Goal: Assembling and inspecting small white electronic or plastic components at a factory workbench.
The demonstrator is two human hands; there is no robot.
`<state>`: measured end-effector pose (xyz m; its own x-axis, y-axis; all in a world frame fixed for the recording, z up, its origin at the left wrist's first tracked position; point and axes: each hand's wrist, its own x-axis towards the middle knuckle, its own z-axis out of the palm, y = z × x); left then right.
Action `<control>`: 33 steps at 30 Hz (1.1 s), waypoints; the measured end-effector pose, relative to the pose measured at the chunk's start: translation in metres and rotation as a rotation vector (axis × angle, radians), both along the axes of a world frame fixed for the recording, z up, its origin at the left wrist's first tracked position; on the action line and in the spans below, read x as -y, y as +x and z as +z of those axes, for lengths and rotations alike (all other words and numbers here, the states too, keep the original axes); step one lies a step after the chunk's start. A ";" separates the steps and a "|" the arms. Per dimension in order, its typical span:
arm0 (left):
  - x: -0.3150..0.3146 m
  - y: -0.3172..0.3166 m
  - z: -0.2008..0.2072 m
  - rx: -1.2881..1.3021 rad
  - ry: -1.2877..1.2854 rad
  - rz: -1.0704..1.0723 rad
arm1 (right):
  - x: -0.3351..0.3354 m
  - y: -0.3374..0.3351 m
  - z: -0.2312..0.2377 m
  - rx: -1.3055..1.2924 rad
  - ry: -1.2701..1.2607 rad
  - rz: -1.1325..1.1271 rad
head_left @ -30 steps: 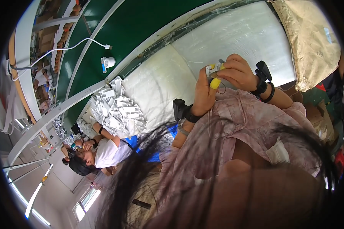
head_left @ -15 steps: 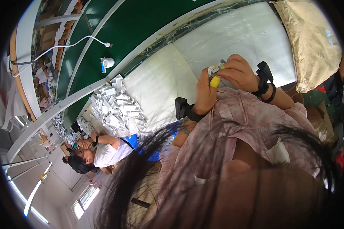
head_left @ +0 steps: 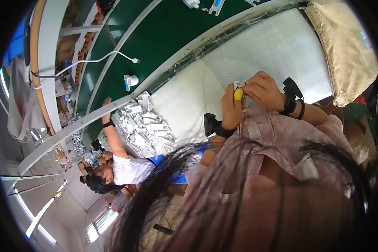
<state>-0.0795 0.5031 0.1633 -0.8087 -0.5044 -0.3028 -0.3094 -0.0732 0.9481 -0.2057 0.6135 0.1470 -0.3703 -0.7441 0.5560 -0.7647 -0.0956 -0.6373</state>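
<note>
My left hand [head_left: 231, 108] and my right hand [head_left: 263, 90] meet over the near edge of the table, above my lap. Their fingertips pinch a small white part [head_left: 238, 84] from both sides. At the left fingertips is a yellow piece [head_left: 238, 94]; I cannot tell whether it belongs to the part or covers a finger. A thin dark wire [head_left: 251, 102] loops down beneath the right fingers. Much of the part is hidden by my fingers. Black straps with dark modules sit on both my wrists.
A heap of white plastic pieces [head_left: 143, 126] lies left on the sheet-covered table [head_left: 277, 46]. Beyond runs a green conveyor [head_left: 164, 33] carrying a white cylindrical part [head_left: 131, 80]; a white cable [head_left: 101, 60] hangs above it. A co-worker [head_left: 128, 170] sits left. Brown packaging [head_left: 344, 50] lies right.
The view has shifted slightly. My hands have drawn closer together around the small part. The co-worker's arm now stretches toward the conveyor, and more parts show on its far end.
</note>
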 end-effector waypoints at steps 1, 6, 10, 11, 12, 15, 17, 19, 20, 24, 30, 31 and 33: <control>0.007 -0.003 -0.002 -0.008 -0.020 -0.010 | 0.005 -0.002 -0.002 -0.008 -0.020 -0.010; 0.060 -0.025 -0.028 -0.110 0.320 0.100 | 0.025 -0.015 -0.018 0.147 0.043 -0.038; 0.155 -0.038 -0.050 -0.128 0.357 0.360 | 0.030 -0.030 -0.037 0.195 0.132 -0.047; 0.183 -0.037 -0.057 -0.178 0.382 0.383 | 0.033 -0.038 -0.044 0.206 0.167 -0.031; 0.201 -0.041 -0.055 -0.187 0.399 0.450 | 0.037 -0.047 -0.053 0.222 0.206 -0.018; 0.232 -0.049 -0.054 -0.303 0.489 0.524 | 0.061 -0.084 -0.070 0.170 0.149 -0.052; 0.227 -0.055 -0.059 -0.206 0.528 0.712 | 0.087 -0.117 -0.078 0.150 0.185 -0.122; 0.208 -0.050 -0.071 -0.108 0.509 0.536 | 0.122 -0.150 -0.088 -0.087 0.143 -0.219; 0.196 -0.048 -0.079 -0.007 0.480 0.414 | 0.138 -0.164 -0.088 -0.119 0.205 -0.214; 0.135 -0.044 -0.090 0.063 0.744 0.220 | 0.189 -0.221 -0.112 -0.387 0.216 -0.160; 0.096 -0.035 -0.093 0.173 0.742 0.213 | 0.220 -0.234 -0.111 -0.478 0.596 -0.004; 0.096 -0.034 -0.093 0.170 0.742 0.219 | 0.219 -0.227 -0.111 -0.481 0.594 0.001; 0.097 -0.034 -0.095 0.161 0.738 0.219 | 0.215 -0.210 -0.111 -0.300 0.730 -0.047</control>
